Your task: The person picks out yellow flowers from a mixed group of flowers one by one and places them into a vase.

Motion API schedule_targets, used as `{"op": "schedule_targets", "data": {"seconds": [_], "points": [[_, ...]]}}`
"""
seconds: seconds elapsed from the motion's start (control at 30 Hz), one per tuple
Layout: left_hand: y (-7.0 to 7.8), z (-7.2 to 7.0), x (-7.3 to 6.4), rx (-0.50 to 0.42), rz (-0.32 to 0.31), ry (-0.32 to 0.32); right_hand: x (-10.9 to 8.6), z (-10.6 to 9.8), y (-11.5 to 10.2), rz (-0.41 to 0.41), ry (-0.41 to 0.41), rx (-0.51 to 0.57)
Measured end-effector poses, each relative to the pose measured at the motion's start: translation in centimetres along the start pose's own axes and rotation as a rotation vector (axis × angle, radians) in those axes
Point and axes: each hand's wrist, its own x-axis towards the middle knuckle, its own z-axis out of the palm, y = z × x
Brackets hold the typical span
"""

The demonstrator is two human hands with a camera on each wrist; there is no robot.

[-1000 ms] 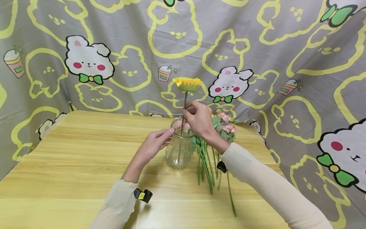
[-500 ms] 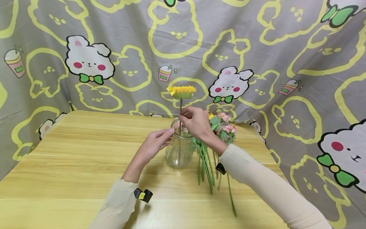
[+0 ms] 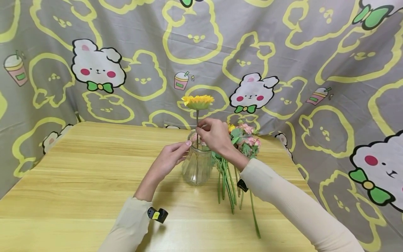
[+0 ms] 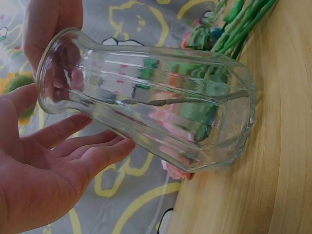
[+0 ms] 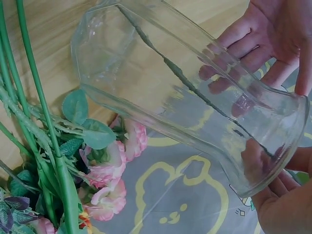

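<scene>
Vase [image 3: 203, 171] holds stem [image 5: 179, 74]. Right hand [image 3: 215, 134] pinches stem; left hand [image 3: 167, 159] touches vase, fingers [image 4: 109, 153] straight. Only head view shows whole bloom [image 3: 198, 102].

Grip [image 4: 48, 183] touching vase [image 4: 161, 73], stem [image 4: 165, 102] inside, flowers [image 4: 174, 170] apparently behind

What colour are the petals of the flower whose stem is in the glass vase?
The petals are yellow, seen best in the head view.

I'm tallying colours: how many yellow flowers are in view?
2 visible: one yellow flower set in the glass vase, pinched by the right hand; a second yellow flower, partly hidden, in the bunch beside it. More may be hidden.
</scene>
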Motion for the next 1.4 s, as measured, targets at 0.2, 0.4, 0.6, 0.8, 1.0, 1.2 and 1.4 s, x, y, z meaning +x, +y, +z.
{"op": "schedule_targets", "data": {"seconds": [0.2,0.4,0.6,0.8,1.0,1.2,1.4], "points": [[0.14,0.01,0.01,-0.011,0.003,0.002,-0.02,-0.04,0.02,0.012,-0.011,0.011],[0.08,-0.06,-0.06,-0.012,0.009,-0.003,0.06,-0.08,0.02,-0.004,-0.007,0.014],[0.02,-0.08,-0.05,-0.005,0.007,-0.011,0.06,-0.09,0.16,-0.015,-0.010,0.010],[-0.07,-0.09,0.06,-0.006,0.002,-0.005,0.07,-0.07,0.24,-0.012,-0.009,0.006],[0.02,-0.07,0.17,-0.043,0.016,-0.006,0.13,-0.06,0.08,-0.019,-0.002,-0.025],[0.16,-0.04,0.00,-0.042,0.011,-0.001,0.07,0.07,-0.05,-0.014,-0.014,-0.032],[0.13,-0.08,-0.12,-0.041,0.020,-0.010,0.09,0.32,-0.14,-0.020,-0.010,-0.026]]}}
